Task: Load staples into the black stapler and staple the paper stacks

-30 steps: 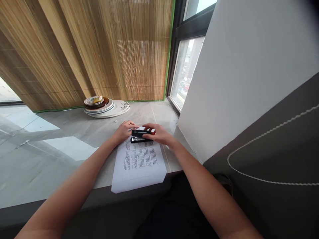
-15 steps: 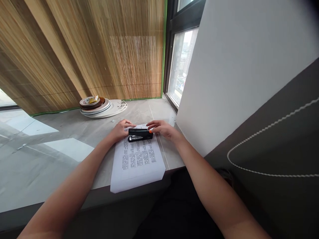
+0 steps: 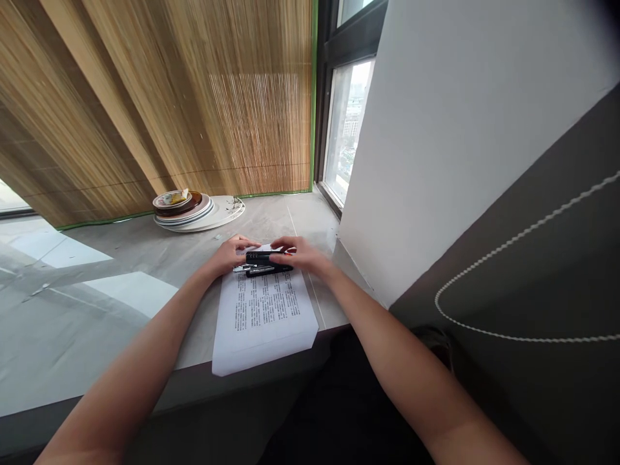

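Observation:
A black stapler (image 3: 266, 270) lies crosswise on printed sheets of paper (image 3: 264, 336). A silver metal piece (image 3: 239, 268) sticks out from its left end, below my left hand. My left hand (image 3: 227, 256) is closed about that left end, its fingers reaching along the far side. From the right, my right hand (image 3: 298, 254) grips the stapler's body, with the thumb on the near side and the fingers over the top. A bit of orange shows by the right fingers. The parts of the stapler under both hands are hidden.
A stack of plates (image 3: 186, 210) stands farther back on the grey sill (image 3: 135, 258), by a bamboo blind (image 3: 194, 97). To the right are a window (image 3: 346, 123) and a white wall (image 3: 436, 129). A beaded cord (image 3: 508, 242) hangs at the far right. The paper overhangs the front edge.
My right hand has moved left and closed over the stapler. A silver piece now juts out at the stapler's left end. The whole view has shifted slightly.

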Motion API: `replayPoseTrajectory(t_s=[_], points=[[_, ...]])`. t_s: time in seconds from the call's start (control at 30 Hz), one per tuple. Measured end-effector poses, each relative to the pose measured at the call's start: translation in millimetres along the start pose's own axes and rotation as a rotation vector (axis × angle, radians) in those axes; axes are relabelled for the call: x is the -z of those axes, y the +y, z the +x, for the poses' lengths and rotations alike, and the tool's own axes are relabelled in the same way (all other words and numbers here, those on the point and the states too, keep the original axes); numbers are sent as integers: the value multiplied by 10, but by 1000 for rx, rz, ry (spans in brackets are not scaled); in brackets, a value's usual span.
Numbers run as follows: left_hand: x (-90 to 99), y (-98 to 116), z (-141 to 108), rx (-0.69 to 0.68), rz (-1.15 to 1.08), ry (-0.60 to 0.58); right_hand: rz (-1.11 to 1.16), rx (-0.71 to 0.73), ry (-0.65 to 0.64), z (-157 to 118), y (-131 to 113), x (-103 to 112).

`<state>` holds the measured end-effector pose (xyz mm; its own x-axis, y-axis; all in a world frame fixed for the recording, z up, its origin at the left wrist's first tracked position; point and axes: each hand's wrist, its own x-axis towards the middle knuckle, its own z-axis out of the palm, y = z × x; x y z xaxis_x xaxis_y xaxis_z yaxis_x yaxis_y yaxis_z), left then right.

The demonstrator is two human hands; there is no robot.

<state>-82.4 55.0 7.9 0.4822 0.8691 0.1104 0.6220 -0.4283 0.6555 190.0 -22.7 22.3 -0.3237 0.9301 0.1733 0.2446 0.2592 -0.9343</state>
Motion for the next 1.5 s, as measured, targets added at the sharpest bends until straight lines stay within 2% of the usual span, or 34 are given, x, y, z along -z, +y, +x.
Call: replayPoseTrajectory(t_s=[0.07,0.13,0.23,0.27,0.3,0.37,0.47,0.57,0.73,0.8,0.83,0.9,0.97,1.03,1.1,1.17,1.23,1.3,1.37,1.43,1.5], points=[[-11,-19,11,1,-20,5,-151,56,-67,7,-5,-47],[-10,-34,28,-1,-75,79,-240,102,-82,0,-19,-67],[18,-11,36,34,-379,361,-259,162,28,-30,-59,-75],[31,12,28,60,-548,425,-277,186,96,-40,-73,-81],[42,42,16,97,-727,434,-308,213,170,-47,-87,-92],[51,110,-19,197,-1012,294,-408,293,272,-51,-107,-124],[23,171,-60,336,-1149,33,-572,466,227,-28,-125,-177],[-21,145,-60,356,-1159,-4,-703,584,100,10,-134,-212],[-56,56,-35,299,-1146,1,-771,676,1,48,-140,-239],[-54,45,-29,305,-1167,37,-729,659,15,43,-148,-269],[-48,42,-27,324,-1176,76,-698,626,63,35,-153,-293],[-22,35,-22,363,-1181,214,-606,505,240,8,-158,-351],[24,29,-19,367,-1165,406,-452,330,403,-26,-152,-405],[77,37,-23,320,-1128,560,-292,158,426,-57,-133,-430],[118,75,-43,243,-1078,611,-200,32,340,-77,-110,-419],[129,145,-85,161,-1015,560,-188,-30,234,-83,-102,-381],[111,229,-142,81,-927,442,-223,-6,225,-74,-122,-341],[82,304,-200,4,-822,305,-301,144,301,-51,-171,-324],[61,353,-246,-68,-757,207,-394,370,320,-13,-231,-347],[53,376,-273,-124,-763,156,-477,546,227,31,-283,-412],[54,385,-284,-162,-803,128,-547,612,161,70,-320,-498]])
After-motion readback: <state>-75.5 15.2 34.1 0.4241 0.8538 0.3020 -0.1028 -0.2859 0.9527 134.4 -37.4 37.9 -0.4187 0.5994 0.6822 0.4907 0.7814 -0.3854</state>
